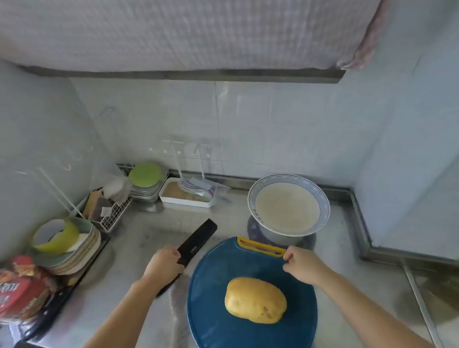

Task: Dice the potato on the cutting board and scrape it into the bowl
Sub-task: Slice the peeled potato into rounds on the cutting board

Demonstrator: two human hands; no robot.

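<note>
A whole peeled yellow potato (pixel 255 300) lies on a round blue cutting board (pixel 212 322) with a yellow handle (pixel 261 247). My right hand (pixel 302 264) pinches the right end of that handle. My left hand (pixel 163 263) grips a black cleaver (pixel 198 241) to the left of the board, its blade pointing away from me above the steel counter. A blue-rimmed white bowl (pixel 288 205) stands just behind the board and looks empty.
A white container (pixel 186 195) and a green-lidded stack of trays (pixel 145 178) sit at the back. A wire rack (pixel 109 211), stacked plates (pixel 76 252) and a red packet (pixel 8 289) crowd the left. The counter's raised rim (pixel 363 232) runs on the right.
</note>
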